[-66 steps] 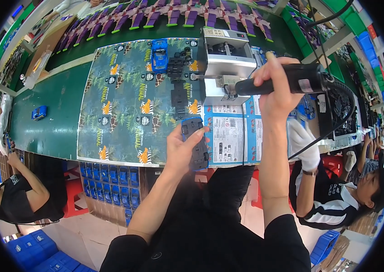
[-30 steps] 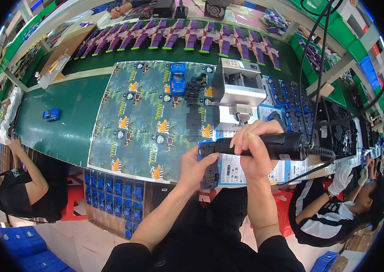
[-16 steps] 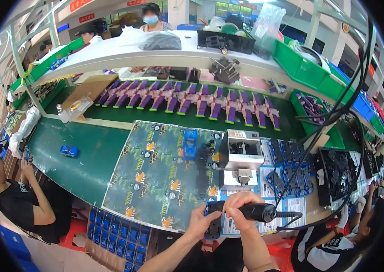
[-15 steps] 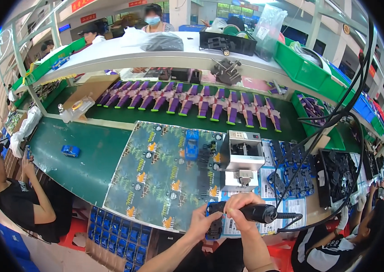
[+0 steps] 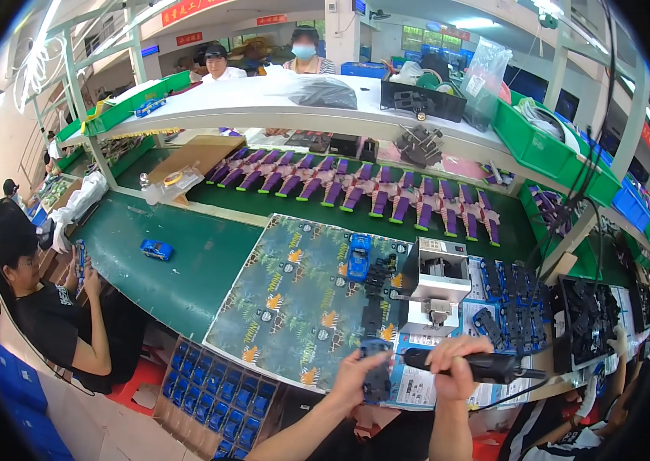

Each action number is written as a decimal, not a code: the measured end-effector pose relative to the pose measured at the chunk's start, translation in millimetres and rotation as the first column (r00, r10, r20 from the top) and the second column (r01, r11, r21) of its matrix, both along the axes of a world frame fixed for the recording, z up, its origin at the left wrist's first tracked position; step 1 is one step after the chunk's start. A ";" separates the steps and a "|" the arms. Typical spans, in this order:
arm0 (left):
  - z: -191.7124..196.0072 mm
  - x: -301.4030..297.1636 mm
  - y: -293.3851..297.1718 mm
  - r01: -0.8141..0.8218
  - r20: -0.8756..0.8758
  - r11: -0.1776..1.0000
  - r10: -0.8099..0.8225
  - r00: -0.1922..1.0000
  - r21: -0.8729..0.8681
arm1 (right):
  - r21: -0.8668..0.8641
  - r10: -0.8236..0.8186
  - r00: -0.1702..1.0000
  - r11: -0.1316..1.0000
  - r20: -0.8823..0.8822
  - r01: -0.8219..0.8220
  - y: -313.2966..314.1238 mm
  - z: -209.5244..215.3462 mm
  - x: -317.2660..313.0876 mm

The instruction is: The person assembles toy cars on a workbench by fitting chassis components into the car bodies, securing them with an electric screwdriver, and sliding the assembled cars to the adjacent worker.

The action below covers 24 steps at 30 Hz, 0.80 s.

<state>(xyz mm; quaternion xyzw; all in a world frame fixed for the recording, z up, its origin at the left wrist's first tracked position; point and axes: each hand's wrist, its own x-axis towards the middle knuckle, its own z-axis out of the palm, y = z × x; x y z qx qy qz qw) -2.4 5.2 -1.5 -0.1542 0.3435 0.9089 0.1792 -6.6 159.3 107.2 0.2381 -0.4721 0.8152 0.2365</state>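
Observation:
My left hand grips a toy car at the mat's front edge; its dark underside seems to face up, with some blue showing. In my right hand is a black electric screwdriver, held nearly level with its tip pointing left at the car and my left fingers. Whether the tip touches the car I cannot tell. Beyond my hands lie black car chassis parts in a column, a finished-looking blue toy car, and a silver box-shaped machine.
Several blue-and-black car undersides lie in rows on the right, beside a black bin of dark parts. Hanging cables cross there. Another blue car sits on the green table. A carton of cars stands below. Co-workers sit on both sides.
The view has tilted up and shifted left. My right hand has drawn away from my left, and the screwdriver's slim front end now shows. The toy car stays in my left hand.

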 end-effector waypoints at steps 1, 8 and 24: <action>-2.1 -8.2 -5.9 -0.078 0.050 0.987 0.071 0.996 0.140 | -0.008 -0.034 0.998 0.999 -0.044 0.034 6.1 6.1 -4.8; -2.9 -3.2 -39.1 -0.009 -0.103 0.985 0.027 0.994 0.172 | 0.111 -0.312 0.950 0.943 -0.032 0.314 47.2 16.3 -43.2; -14.3 -10.0 -36.3 0.001 -0.036 0.982 0.006 0.999 0.191 | 0.270 -0.298 0.947 0.928 0.120 0.258 32.0 11.7 -80.7</action>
